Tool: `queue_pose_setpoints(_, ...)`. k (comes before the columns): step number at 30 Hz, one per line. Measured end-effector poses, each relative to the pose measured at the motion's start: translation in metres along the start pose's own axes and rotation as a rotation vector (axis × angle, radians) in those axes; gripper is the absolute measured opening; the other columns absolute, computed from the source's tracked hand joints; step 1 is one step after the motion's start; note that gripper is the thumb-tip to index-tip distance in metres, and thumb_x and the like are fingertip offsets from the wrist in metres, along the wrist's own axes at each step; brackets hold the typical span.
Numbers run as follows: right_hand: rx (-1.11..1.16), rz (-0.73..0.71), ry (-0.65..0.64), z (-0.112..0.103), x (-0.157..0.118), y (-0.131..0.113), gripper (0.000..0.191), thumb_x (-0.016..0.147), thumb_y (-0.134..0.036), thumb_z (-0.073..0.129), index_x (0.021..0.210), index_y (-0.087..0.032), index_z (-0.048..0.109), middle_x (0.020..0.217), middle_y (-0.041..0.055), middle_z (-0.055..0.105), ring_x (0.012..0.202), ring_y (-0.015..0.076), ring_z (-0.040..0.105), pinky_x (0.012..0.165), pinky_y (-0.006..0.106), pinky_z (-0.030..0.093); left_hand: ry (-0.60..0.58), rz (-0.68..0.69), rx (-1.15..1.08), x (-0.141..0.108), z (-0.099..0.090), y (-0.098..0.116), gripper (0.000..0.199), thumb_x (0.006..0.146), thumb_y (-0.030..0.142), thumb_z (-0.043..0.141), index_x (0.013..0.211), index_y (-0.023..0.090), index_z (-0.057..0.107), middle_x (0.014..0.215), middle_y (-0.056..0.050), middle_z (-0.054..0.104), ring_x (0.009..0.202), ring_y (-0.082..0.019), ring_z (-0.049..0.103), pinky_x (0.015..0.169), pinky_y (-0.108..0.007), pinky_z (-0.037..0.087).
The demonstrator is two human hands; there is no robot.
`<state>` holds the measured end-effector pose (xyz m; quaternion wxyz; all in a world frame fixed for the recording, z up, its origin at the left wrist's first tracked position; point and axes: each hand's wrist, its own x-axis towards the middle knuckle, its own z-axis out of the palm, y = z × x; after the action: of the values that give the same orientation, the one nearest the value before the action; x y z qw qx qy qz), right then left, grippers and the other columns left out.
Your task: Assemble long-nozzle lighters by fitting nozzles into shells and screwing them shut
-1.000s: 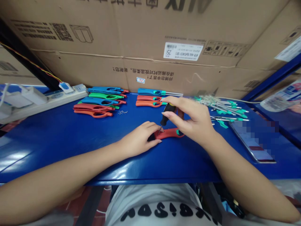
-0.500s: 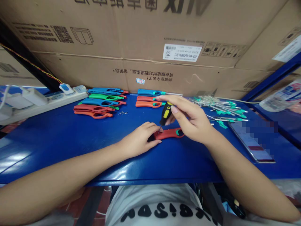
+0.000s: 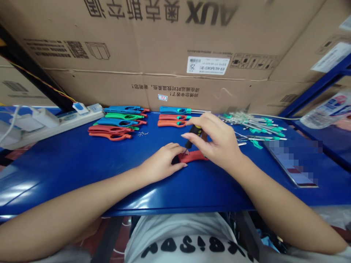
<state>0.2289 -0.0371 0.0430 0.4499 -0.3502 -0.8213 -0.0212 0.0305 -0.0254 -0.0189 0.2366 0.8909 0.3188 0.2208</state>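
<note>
On the blue table lies a red lighter (image 3: pixel 195 156), its left end pinched between the thumb and fingers of my left hand (image 3: pixel 167 160). My right hand (image 3: pixel 218 140) grips a small screwdriver (image 3: pixel 195 130) with a black and yellow handle. The screwdriver tilts, and its tip meets the lighter close to my left fingertips; the exact contact spot is too small to make out. My right hand covers the lighter's right end. Several tiny screws (image 3: pixel 143 134) lie loose to the left, beside red lighter shells (image 3: pixel 109 136).
Three lighters (image 3: pixel 172 123) line up at the back middle. Metal rods with green parts (image 3: pixel 257 126) are heaped behind my right hand. A phone (image 3: pixel 294 166) lies at right, a power strip (image 3: pixel 68 118) at back left. A large cardboard box (image 3: pixel 153 54) stands behind.
The fingers of my right hand have shifted on the screwdriver handle, which now stands a little steeper. My left hand stays on the lighter. The camera view has tilted slightly.
</note>
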Motion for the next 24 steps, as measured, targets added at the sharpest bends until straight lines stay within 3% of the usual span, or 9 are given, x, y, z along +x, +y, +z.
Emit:
queue_pose_setpoints(3, 0.135, 0.046, -0.102, -0.003, -0.001, 0.003, 0.034, 0.105, -0.030, 0.041, 0.132, -0.025, 0.061, 0.129, 0.0099, 0.067, 0.092, 0.0185, 0.070, 0.075, 0.033, 0.058, 0.006, -0.010, 0.013, 0.000, -0.001, 0.002, 0.028, 0.087, 0.023, 0.074, 0.113, 0.018, 0.066, 0.102, -0.006, 0.067, 0.097, -0.024, 0.064, 0.090, -0.039, 0.053)
queue_pose_setpoints(5, 0.255, 0.048, -0.158, -0.004, 0.000, 0.006, 0.037, 0.106, -0.028, 0.037, 0.136, -0.027, 0.058, 0.126, 0.0065, 0.069, 0.091, 0.0165, 0.070, 0.077, 0.032, 0.058, 0.008, -0.013, 0.018, 0.000, -0.001, 0.002, 0.027, 0.087, 0.023, 0.074, 0.113, 0.019, 0.066, 0.100, -0.005, 0.067, 0.096, -0.024, 0.065, 0.088, -0.038, 0.053)
queue_pose_setpoints(8, 0.225, 0.036, -0.111, -0.002, 0.001, 0.007, 0.024, 0.101, -0.033, 0.054, 0.118, -0.025, 0.068, 0.110, 0.0050, 0.073, 0.077, 0.0151, 0.067, 0.077, 0.032, 0.057, 0.008, -0.015, 0.012, 0.000, 0.000, 0.002, 0.027, 0.086, 0.022, 0.075, 0.112, 0.019, 0.066, 0.101, -0.005, 0.067, 0.096, -0.023, 0.065, 0.088, -0.037, 0.052)
queue_pose_setpoints(11, 0.199, 0.093, -0.023, 0.002, 0.002, 0.007, 0.016, 0.092, -0.037, 0.069, 0.100, -0.022, 0.069, 0.096, 0.0040, 0.071, 0.064, 0.0125, 0.060, 0.066, 0.030, 0.054, -0.002, -0.023, 0.002, 0.001, 0.001, 0.002, 0.026, 0.086, 0.022, 0.075, 0.110, 0.018, 0.066, 0.104, -0.006, 0.068, 0.098, -0.023, 0.065, 0.090, -0.037, 0.051)
queue_pose_setpoints(16, 0.358, 0.301, 0.067, -0.006, 0.007, 0.019, 0.018, 0.092, -0.041, 0.066, 0.096, -0.023, 0.065, 0.092, 0.0025, 0.066, 0.057, 0.0115, 0.059, 0.052, 0.028, 0.051, -0.087, -0.072, 0.025, 0.002, -0.018, 0.007, 0.030, 0.084, 0.018, 0.076, 0.112, 0.019, 0.065, 0.110, -0.006, 0.069, 0.102, -0.023, 0.066, 0.091, -0.035, 0.052)
queue_pose_setpoints(19, 0.165, 0.296, 0.158, -0.027, 0.010, 0.040, 0.017, 0.091, -0.042, 0.067, 0.092, -0.025, 0.064, 0.089, 0.0035, 0.066, 0.059, 0.0145, 0.059, 0.053, 0.031, 0.051, -0.182, -0.132, 0.118, 0.000, -0.035, 0.011, 0.046, 0.080, 0.008, 0.071, 0.123, 0.020, 0.059, 0.116, -0.007, 0.068, 0.107, -0.024, 0.065, 0.093, -0.036, 0.052)
queue_pose_setpoints(24, -0.369, 0.178, 0.043, -0.056, -0.001, 0.084, 0.016, 0.092, -0.040, 0.064, 0.087, -0.025, 0.064, 0.086, 0.0083, 0.067, 0.076, 0.0246, 0.063, 0.074, 0.041, 0.052, -0.235, -0.119, 0.301, -0.001, -0.035, 0.014, 0.042, 0.088, 0.021, 0.068, 0.128, 0.018, 0.058, 0.122, -0.011, 0.064, 0.115, -0.029, 0.061, 0.097, -0.042, 0.051)
